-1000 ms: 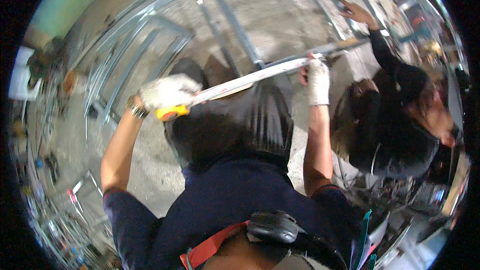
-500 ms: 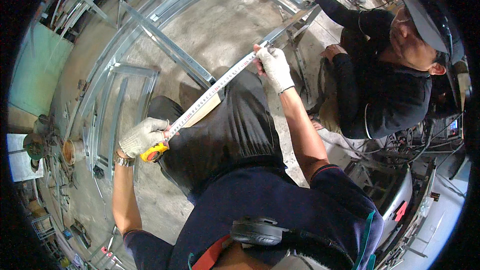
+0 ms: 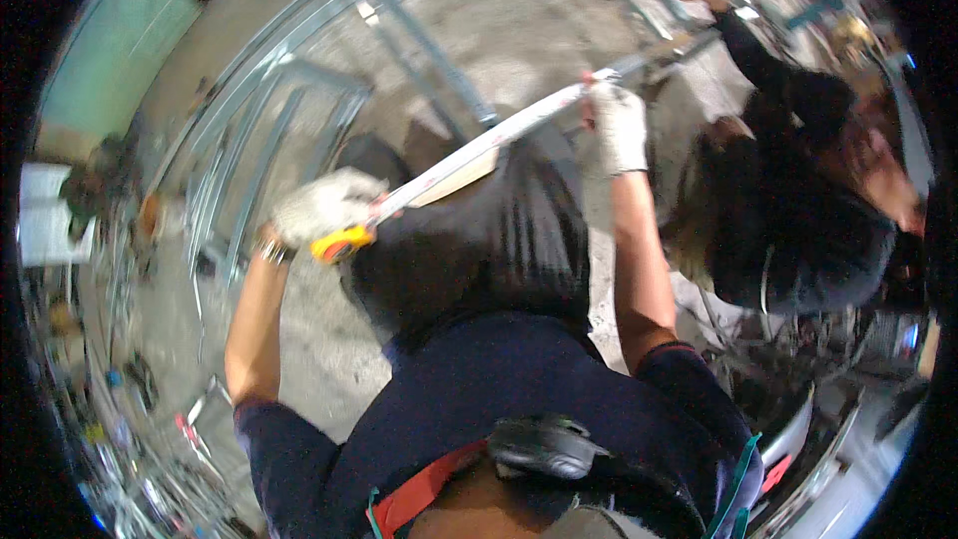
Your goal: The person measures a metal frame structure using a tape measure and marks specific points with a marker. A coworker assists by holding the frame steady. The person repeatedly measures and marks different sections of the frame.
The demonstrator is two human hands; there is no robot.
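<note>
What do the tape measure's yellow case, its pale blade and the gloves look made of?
Yellow case: probably smooth plastic, vividly coloured. Pale blade: likely thin painted metal, stretching straight. Gloves: matte, soft-looking off-white fabric, perhaps knit; blur hides the weave.

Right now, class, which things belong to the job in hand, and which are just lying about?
In use: yellow tape measure, white blade stretched between left hand and right hand; probably the metal bar ending near the blade.

Apparently idle: pale green panel; white panel, left edge; blurred clutter, lower left.
</note>
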